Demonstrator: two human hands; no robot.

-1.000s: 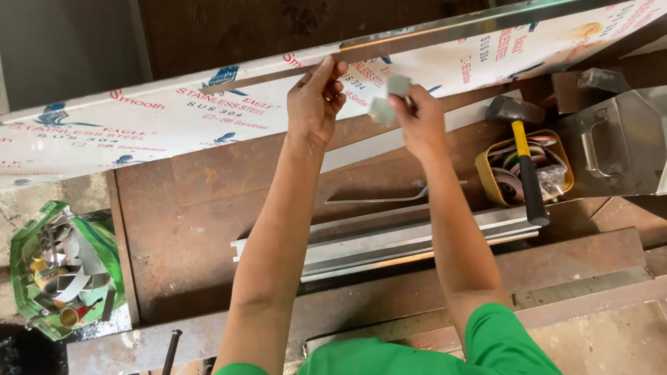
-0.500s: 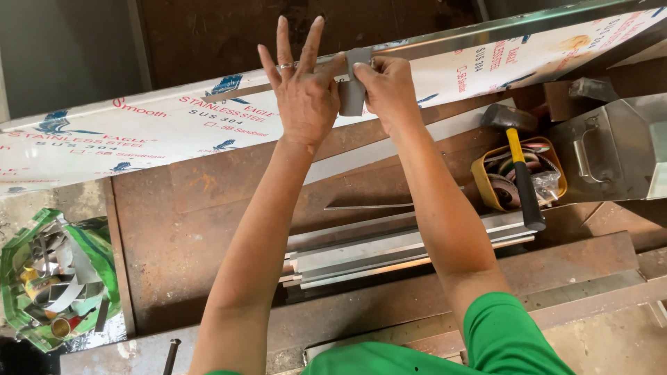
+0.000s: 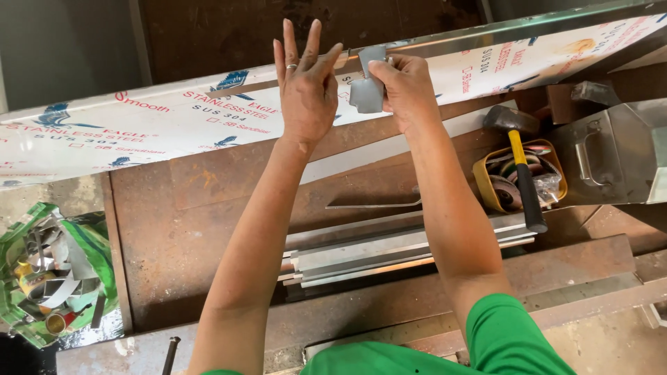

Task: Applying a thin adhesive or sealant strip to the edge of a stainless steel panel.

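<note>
A long steel sheet (image 3: 139,125) wrapped in white printed film lies slanted across the far side of a rusty workbench (image 3: 208,208). My right hand (image 3: 406,90) grips a small grey metal piece (image 3: 366,87) held against the sheet's upper edge. My left hand (image 3: 303,87) rests flat on the sheet just left of that piece, fingers spread and pointing up, a ring on one finger. Both forearms reach forward over the bench.
Several long steel profiles (image 3: 396,250) lie stacked on the bench under my arms. A hammer with a yellow and black handle (image 3: 521,167) rests on a yellow tub of discs (image 3: 486,180). A steel box (image 3: 618,153) stands at right. A green sack of scrap (image 3: 48,278) sits at left.
My right hand carried the small metal piece up to the sheet's top edge. My left hand opened from a curled hold to flat, spread fingers. The view shifted closer.
</note>
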